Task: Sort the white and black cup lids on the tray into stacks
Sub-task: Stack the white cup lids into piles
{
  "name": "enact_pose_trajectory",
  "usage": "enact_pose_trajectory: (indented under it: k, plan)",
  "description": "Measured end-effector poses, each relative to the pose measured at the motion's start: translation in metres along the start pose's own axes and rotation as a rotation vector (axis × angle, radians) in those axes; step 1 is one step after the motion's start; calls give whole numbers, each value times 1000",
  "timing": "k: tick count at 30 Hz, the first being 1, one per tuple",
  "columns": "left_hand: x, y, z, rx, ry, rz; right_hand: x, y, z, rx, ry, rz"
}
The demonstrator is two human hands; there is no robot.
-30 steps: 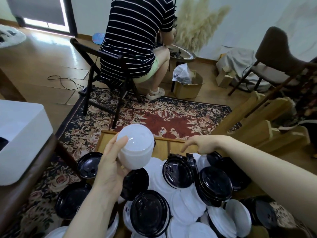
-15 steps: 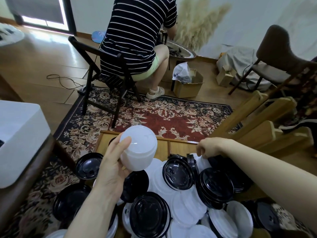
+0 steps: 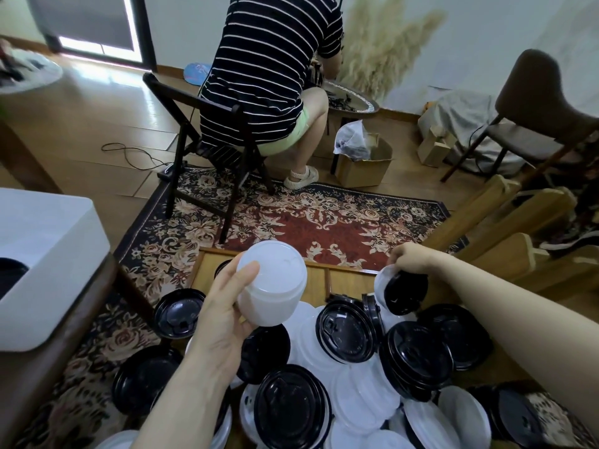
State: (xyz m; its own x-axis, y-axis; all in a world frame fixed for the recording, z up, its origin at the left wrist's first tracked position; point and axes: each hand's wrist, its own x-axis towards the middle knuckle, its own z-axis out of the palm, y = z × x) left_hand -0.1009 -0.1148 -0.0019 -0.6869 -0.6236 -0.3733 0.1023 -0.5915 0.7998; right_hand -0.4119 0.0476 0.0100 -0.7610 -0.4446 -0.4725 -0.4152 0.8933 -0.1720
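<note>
My left hand grips a tall stack of white lids, held up above the wooden tray. At the tray's far right, my right hand pinches a white lid and lifts it on edge; a black lid leans against its front. Several loose black lids and white lids lie mixed in a pile over the tray. More black lids have spilled off its left side.
A person in a striped shirt sits on a dark folding chair on the patterned rug just beyond the tray. A white box rests on a table at left. Wooden pieces and a brown chair stand right.
My right hand curled onto a white lid at the tray's far right and raised it on edge. The left hand kept the white stack nearly still.
</note>
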Motion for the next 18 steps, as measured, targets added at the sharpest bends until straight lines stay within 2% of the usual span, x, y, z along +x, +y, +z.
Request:
enact_pose_trajectory:
  k: [7, 11, 18]
  plan:
    - [1, 2, -2, 2, -30, 9, 16, -7, 0, 232, 125, 147]
    - [0, 4, -2, -4, -11, 7, 36, -17, 15, 274, 155, 207]
    - [1, 8, -4, -24, 13, 9, 51, -31, 19, 539, 243, 300]
